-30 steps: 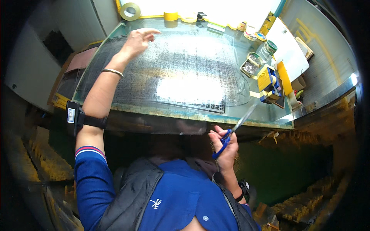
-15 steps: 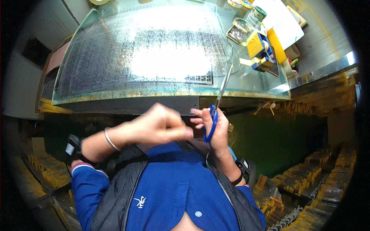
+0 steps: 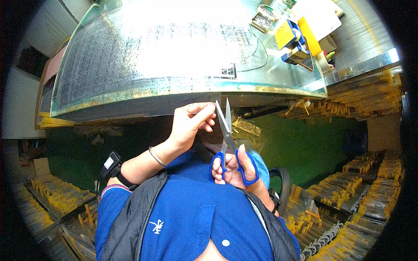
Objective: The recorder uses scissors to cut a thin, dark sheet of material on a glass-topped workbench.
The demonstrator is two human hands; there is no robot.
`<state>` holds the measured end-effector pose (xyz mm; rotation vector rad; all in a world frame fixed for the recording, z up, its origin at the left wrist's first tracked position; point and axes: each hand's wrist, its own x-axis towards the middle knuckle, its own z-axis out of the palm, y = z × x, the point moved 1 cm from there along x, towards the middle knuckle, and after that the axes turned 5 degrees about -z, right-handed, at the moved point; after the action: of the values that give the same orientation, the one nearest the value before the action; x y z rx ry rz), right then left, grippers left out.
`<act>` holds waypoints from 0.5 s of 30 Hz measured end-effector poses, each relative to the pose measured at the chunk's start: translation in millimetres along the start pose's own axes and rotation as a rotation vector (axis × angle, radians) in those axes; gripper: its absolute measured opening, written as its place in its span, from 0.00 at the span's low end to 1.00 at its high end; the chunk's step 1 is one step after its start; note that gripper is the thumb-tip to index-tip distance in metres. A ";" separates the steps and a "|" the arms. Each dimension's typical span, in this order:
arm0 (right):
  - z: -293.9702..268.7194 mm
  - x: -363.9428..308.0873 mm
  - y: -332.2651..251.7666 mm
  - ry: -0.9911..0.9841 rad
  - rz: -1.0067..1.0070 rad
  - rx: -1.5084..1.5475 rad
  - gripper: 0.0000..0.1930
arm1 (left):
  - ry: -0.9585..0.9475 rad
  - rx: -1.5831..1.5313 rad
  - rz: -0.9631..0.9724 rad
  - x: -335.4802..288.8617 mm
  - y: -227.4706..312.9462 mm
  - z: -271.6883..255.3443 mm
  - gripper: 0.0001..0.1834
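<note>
My right hand holds a pair of scissors by its blue handles, thumb in one loop and fingers in the other. The blades are spread and point away from me. Just left of the blade tips, the thumb and fingers of my left hand pinch the near right corner of a large, thin translucent film sheet. This sheet hangs over the front of the glass-topped table, and dark speckles cover much of it. Strong glare hides part of its surface.
At the table's right stand a blue-and-yellow tape dispenser and a small tin of tiny dark pieces. A white board lies beyond. Racks of yellow-edged sheets stand at lower right and lower left. The floor is green.
My left hand has moved forward to the sheet's corner. The scissors have come back toward me, their blades parting, and my right fingers have slipped into the handle loops.
</note>
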<state>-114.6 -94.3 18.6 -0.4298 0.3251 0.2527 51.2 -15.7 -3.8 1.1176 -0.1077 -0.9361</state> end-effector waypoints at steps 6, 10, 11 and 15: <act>3.7 3.4 10.5 0.250 -0.093 -0.308 0.29 | 0.010 0.091 0.074 -1.1 -3.4 5.0 0.11; 11.5 7.7 17.7 0.400 -0.213 -0.536 0.22 | 0.005 0.104 0.107 -6.4 -4.1 13.1 0.11; 11.6 8.2 18.6 0.422 -0.217 -0.568 0.21 | 0.000 0.096 0.110 -6.6 -4.2 13.8 0.11; 14.5 7.3 15.8 0.503 -0.188 -0.668 0.17 | 0.006 0.125 0.092 -9.2 -4.0 12.3 0.10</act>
<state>-109.1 -72.7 22.6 -1.1853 0.6917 0.0570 36.8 -18.7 2.2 1.2209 -0.2136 -0.8529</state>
